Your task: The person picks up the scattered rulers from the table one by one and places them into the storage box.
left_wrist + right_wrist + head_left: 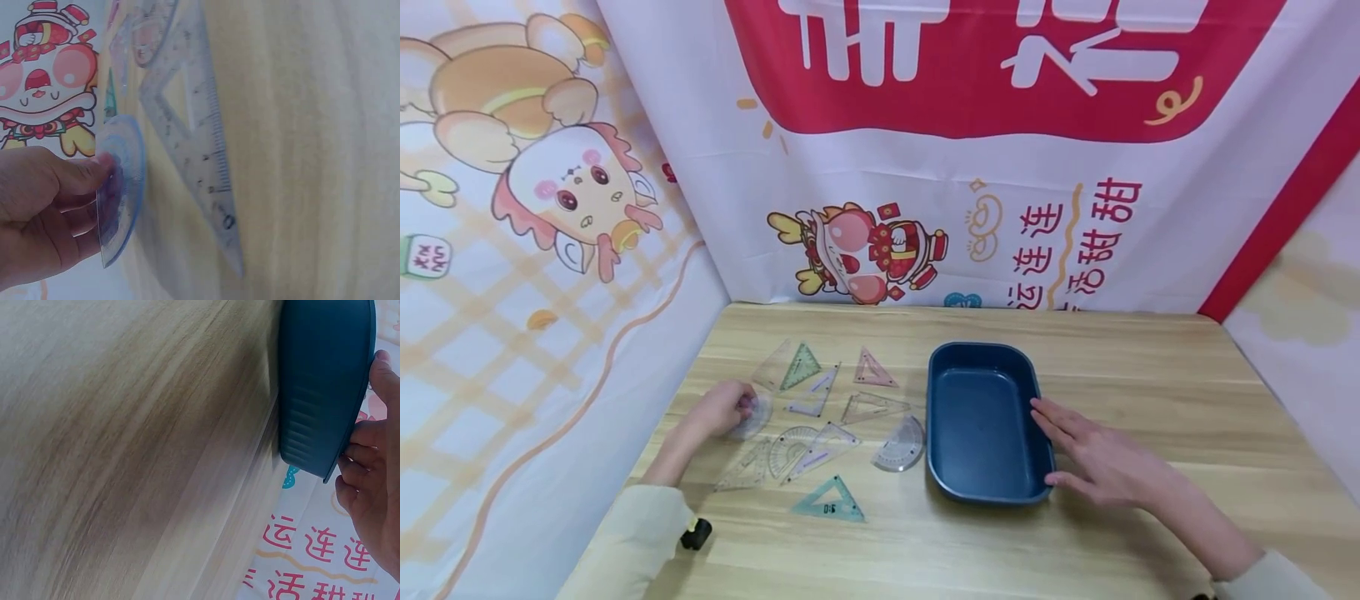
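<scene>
The left hand [727, 406] is closed in a pinch, thumb against fingers, on the edge of a clear protractor [759, 417]. The protractor sits at the fingertips, on the hand's right. The right hand [1101, 458] is spread, fingers mostly straight, with fingertips and thumb touching the near side of a dark blue box [985, 429]; it is not wrapped round anything. The box stands on the table [1157, 375] directly left of that hand, its inside bare.

Just beyond the left hand lies a green triangle [801, 369], with a pink triangle [874, 381] farther to its right. A clear triangle [747, 477] lies close to that hand on the person's side, and a teal triangle [839, 507] rests farther right and nearer the person. Well to the left hand's right, another protractor [900, 447] lies between it and the box, near the box's left wall.
</scene>
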A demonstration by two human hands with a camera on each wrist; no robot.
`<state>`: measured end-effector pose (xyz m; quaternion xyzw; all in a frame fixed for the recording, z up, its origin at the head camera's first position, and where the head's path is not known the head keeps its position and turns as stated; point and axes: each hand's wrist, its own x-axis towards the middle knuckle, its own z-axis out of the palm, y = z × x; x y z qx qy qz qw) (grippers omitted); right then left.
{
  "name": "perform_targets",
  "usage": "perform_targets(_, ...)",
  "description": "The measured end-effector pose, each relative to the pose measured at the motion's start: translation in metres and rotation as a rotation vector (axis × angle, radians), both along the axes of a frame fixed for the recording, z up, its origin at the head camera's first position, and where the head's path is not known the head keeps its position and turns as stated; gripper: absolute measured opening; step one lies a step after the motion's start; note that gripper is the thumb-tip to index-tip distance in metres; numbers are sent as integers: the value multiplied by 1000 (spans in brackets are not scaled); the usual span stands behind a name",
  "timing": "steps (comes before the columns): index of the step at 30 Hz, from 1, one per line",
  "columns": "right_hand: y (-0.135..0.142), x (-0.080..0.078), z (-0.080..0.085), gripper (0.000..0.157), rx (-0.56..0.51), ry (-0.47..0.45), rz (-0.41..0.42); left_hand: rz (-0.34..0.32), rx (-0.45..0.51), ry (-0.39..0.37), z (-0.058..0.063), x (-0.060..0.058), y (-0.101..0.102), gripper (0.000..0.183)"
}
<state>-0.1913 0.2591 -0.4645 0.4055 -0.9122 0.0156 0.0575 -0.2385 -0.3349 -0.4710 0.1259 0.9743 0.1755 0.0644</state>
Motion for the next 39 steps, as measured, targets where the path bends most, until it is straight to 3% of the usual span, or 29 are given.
perform_targets(7,1,-1,-2,78,8,15,16,-30,24,8,18,8,0,9)
perform_targets(20,0,-1,0,76,9,34,24,-95,70,18,42,9,15,10)
perform_targets(25,0,-1,0,76,10,19,20,-89,111,-8,51,12,22,11)
perform_targets(33,0,-2,0,77,13,26,23,-77,234,-116,59,15,31,11)
perform_targets(39,0,-2,0,77,12,23,17,-84,260,-119,64,16,42,11)
